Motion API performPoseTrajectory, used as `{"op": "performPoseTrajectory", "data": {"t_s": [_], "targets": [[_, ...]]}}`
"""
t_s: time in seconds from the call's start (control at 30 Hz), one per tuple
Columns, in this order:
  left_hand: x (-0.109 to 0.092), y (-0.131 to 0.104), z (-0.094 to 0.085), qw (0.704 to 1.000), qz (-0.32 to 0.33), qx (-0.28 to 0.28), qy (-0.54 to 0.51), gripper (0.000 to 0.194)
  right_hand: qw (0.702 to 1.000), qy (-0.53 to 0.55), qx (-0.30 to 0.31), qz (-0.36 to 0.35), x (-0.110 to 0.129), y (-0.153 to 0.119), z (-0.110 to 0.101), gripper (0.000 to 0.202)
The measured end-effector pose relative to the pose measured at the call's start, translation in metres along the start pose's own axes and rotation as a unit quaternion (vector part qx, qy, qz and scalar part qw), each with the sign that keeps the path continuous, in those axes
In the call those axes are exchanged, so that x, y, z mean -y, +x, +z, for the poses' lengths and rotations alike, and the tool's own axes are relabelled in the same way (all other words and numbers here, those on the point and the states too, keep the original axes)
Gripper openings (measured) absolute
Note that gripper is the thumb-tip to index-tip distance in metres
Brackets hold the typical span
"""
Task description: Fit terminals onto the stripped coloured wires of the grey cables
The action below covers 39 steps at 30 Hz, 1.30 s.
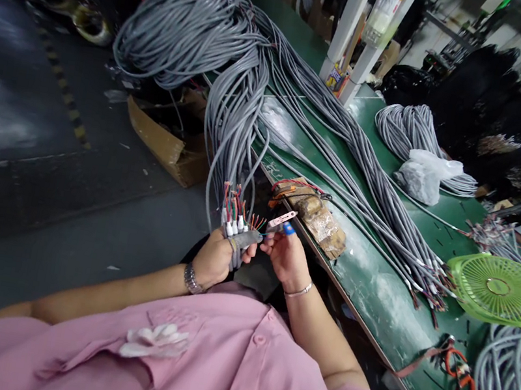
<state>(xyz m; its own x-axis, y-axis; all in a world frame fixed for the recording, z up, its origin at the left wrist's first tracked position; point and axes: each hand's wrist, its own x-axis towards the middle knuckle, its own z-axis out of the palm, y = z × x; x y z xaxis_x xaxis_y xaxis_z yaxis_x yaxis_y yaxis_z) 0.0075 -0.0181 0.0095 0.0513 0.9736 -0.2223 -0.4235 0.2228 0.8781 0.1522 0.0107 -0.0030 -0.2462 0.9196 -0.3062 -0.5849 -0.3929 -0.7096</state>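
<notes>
Grey cables [237,102]: draped over the edge of the green bench [381,323] from a looped pile, the near ends hanging clear and gathered in the left hand [213,258]. Left fingers are wrapped round the bunch; a grey cover [246,239] is worn on the thumb. Coloured wires [238,203] are fanned out above the grip, past short white ends [240,223].

Right hand [286,257] is held just beside the wires, fingers bent, thumb and forefinger drawn close. A blue cover [289,228] is seen at a fingertip, with a small pink strip [282,219] next to it. Whether a wire is pinched there cannot be told; the gap is too small.

Handling (judged): each cable is expected to be light, springy and fairly smooth; the whole pile is taken to be heavy, so a pull toward the bench is likely. The jackets should bear a firm squeeze, best applied just below the white ends. The thin wires are judged soft and easily bent or nicked; they are best pinched singly and lightly, near the base.
</notes>
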Motion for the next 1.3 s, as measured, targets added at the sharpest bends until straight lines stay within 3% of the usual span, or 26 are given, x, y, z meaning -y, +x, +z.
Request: {"op": "performPoseTrajectory", "data": {"t_s": [0.17,0.33,0.4,0.47,0.57,0.7,0.93,1.3], "targets": [[-0.005,0.004,0.003,1.000,-0.004,0.016,-0.009,0.021,0.999,-0.029,0.024,-0.016,0.008,0.009,-0.005,0.041],[-0.004,0.007,0.005,1.000,-0.004,0.031,-0.004,0.023,0.966,-0.154,-0.092,-0.187,-0.001,0.013,-0.007,0.039],[-0.004,0.008,0.005,0.999,-0.009,0.037,0.001,0.022,0.953,-0.180,-0.111,-0.217,-0.005,0.013,-0.009,0.045],[-0.002,0.008,0.004,0.999,-0.012,0.042,0.002,0.022,0.967,-0.161,-0.079,-0.183,-0.006,0.012,-0.010,0.049],[0.001,0.008,0.002,0.999,-0.020,0.044,0.007,0.023,0.994,-0.087,0.027,-0.057,-0.004,0.009,-0.011,0.044],[0.006,0.006,-0.004,0.998,-0.028,0.049,0.036,0.023,0.995,-0.042,0.086,0.034,0.002,0.004,-0.011,0.035],[0.009,0.003,-0.012,0.995,-0.028,0.063,0.069,0.023,0.990,-0.114,0.082,0.030,0.005,0.003,-0.010,0.025],[0.012,0.002,-0.013,0.990,-0.017,0.071,0.123,0.033,0.977,-0.198,0.039,-0.072,0.009,-0.004,0.001,0.026]]}}
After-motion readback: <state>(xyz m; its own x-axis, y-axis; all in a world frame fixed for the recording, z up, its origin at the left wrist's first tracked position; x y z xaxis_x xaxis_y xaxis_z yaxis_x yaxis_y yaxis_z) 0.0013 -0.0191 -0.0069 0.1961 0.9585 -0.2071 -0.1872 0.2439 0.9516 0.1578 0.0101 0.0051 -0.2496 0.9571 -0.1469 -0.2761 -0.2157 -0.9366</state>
